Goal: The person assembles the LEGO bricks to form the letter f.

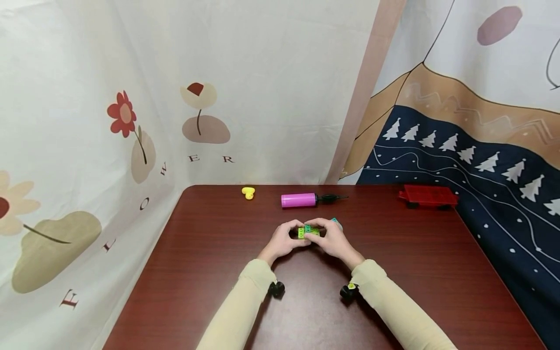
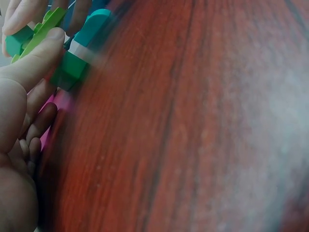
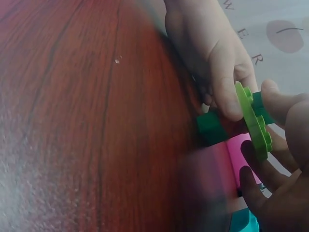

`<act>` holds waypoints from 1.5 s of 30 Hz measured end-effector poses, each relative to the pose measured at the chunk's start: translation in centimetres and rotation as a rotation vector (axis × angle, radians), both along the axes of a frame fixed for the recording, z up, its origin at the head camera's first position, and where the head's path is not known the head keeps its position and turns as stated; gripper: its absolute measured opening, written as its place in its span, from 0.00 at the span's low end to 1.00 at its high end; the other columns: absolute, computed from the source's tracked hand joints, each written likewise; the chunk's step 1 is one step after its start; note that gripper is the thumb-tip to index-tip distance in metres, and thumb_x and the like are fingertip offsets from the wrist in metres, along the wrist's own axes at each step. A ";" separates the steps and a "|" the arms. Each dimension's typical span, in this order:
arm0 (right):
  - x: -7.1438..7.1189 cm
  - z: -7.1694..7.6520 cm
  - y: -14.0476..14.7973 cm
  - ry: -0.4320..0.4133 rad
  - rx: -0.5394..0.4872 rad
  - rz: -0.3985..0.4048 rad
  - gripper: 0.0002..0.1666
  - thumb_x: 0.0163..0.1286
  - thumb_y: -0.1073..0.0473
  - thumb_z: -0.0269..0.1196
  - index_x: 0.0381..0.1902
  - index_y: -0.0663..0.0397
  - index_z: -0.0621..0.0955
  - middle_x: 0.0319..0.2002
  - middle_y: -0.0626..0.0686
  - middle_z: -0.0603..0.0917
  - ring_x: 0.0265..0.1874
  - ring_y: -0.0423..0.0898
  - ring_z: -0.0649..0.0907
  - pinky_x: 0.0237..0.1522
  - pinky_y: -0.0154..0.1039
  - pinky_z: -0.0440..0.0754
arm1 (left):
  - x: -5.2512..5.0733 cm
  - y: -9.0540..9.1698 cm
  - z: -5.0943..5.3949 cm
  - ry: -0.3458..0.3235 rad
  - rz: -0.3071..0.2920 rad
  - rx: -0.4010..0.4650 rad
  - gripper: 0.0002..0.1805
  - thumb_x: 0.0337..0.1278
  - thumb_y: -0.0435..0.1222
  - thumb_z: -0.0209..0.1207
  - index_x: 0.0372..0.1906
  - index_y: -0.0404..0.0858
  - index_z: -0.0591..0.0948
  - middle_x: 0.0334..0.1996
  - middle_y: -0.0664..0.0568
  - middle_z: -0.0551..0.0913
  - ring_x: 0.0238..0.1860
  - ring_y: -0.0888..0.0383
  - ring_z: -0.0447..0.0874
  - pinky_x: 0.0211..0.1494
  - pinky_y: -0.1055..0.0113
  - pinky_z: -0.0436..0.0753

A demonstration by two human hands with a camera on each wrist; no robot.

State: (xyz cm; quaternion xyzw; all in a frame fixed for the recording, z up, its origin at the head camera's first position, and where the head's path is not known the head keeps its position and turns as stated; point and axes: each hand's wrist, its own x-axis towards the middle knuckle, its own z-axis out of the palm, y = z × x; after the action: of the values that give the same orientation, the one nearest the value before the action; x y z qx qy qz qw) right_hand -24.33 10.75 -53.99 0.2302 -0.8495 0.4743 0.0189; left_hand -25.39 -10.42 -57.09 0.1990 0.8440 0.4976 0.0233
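Note:
A flat lime-green toy building brick [image 1: 301,233] with studs is held between both hands above the table. My left hand [image 1: 282,240] grips it from the left, its thumb against the near face in the right wrist view. A small green brick [image 3: 258,102] sits on the studded side, and the thumb of my right hand [image 1: 334,240] presses on it as the fingers curl round the lime brick. Under the lime brick a darker green brick [image 3: 211,129] shows; whether it is joined on is hidden. A teal brick [image 1: 336,221] lies just behind my right hand.
On the brown table [image 1: 210,291], a pink-purple hand pump [image 1: 299,200] with a black nozzle lies at the back. To its left is a small yellow toy [image 1: 248,193]. A red toy wagon [image 1: 429,196] stands at the back right. Printed curtains [image 1: 280,97] hang behind.

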 end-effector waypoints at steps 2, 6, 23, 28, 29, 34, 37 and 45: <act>0.1 -0.1 0.1 0.002 -0.002 0.007 0.19 0.68 0.57 0.75 0.55 0.53 0.88 0.51 0.51 0.90 0.44 0.45 0.87 0.46 0.39 0.85 | 0.1 0.0 -0.2 0.002 -0.004 -0.003 0.19 0.55 0.42 0.79 0.50 0.46 0.86 0.49 0.56 0.88 0.51 0.59 0.82 0.59 0.61 0.78; -0.2 0.1 0.3 0.021 0.003 0.038 0.18 0.68 0.58 0.75 0.54 0.53 0.88 0.49 0.51 0.90 0.44 0.45 0.87 0.46 0.40 0.86 | 0.2 0.1 -0.1 0.000 0.002 0.001 0.19 0.54 0.42 0.79 0.50 0.46 0.86 0.49 0.55 0.88 0.51 0.59 0.82 0.59 0.61 0.78; -1.8 1.5 0.6 -0.092 0.004 0.110 0.17 0.67 0.64 0.74 0.54 0.57 0.89 0.49 0.56 0.91 0.47 0.47 0.89 0.49 0.44 0.88 | -0.3 0.2 0.3 -0.023 0.022 -0.030 0.23 0.49 0.41 0.82 0.50 0.47 0.85 0.45 0.55 0.86 0.46 0.60 0.81 0.54 0.63 0.79; -1.5 1.5 0.3 0.018 0.080 0.094 0.17 0.66 0.60 0.76 0.52 0.55 0.90 0.48 0.53 0.91 0.46 0.46 0.89 0.47 0.41 0.88 | -0.3 0.4 0.1 -0.012 0.038 -0.077 0.23 0.49 0.42 0.82 0.49 0.48 0.85 0.45 0.56 0.87 0.48 0.59 0.81 0.56 0.61 0.78; -1.4 1.4 0.3 0.042 0.100 0.090 0.18 0.65 0.59 0.77 0.52 0.54 0.90 0.48 0.52 0.91 0.46 0.46 0.89 0.46 0.41 0.87 | -0.3 0.4 0.0 -0.006 0.040 -0.087 0.22 0.49 0.43 0.82 0.48 0.48 0.85 0.45 0.57 0.87 0.48 0.59 0.81 0.56 0.61 0.78; -1.2 0.9 0.1 0.106 0.133 0.058 0.18 0.64 0.56 0.78 0.51 0.50 0.90 0.47 0.49 0.91 0.44 0.44 0.88 0.44 0.37 0.84 | -0.3 0.4 0.0 -0.008 0.039 -0.098 0.22 0.49 0.43 0.82 0.48 0.48 0.85 0.47 0.57 0.87 0.49 0.58 0.81 0.58 0.59 0.78; -1.2 0.5 -0.1 0.101 0.097 0.048 0.17 0.64 0.57 0.78 0.50 0.50 0.91 0.45 0.48 0.90 0.43 0.44 0.87 0.42 0.36 0.84 | -0.4 0.3 0.0 -0.016 0.041 -0.093 0.22 0.49 0.43 0.82 0.48 0.48 0.85 0.47 0.57 0.87 0.50 0.58 0.81 0.58 0.60 0.77; -0.7 0.0 -0.3 0.088 0.018 0.047 0.17 0.65 0.58 0.77 0.51 0.54 0.90 0.45 0.49 0.89 0.42 0.44 0.86 0.41 0.36 0.84 | -0.1 0.2 0.2 -0.024 0.043 -0.094 0.23 0.48 0.46 0.82 0.49 0.50 0.85 0.46 0.59 0.86 0.48 0.60 0.80 0.56 0.60 0.77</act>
State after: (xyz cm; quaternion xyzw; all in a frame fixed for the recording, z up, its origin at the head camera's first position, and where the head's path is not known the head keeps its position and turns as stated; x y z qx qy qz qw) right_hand -25.03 10.48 -53.95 0.2712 -0.8465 0.4562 0.0430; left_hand -25.47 -10.25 -56.88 0.1734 0.8701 0.4602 0.0318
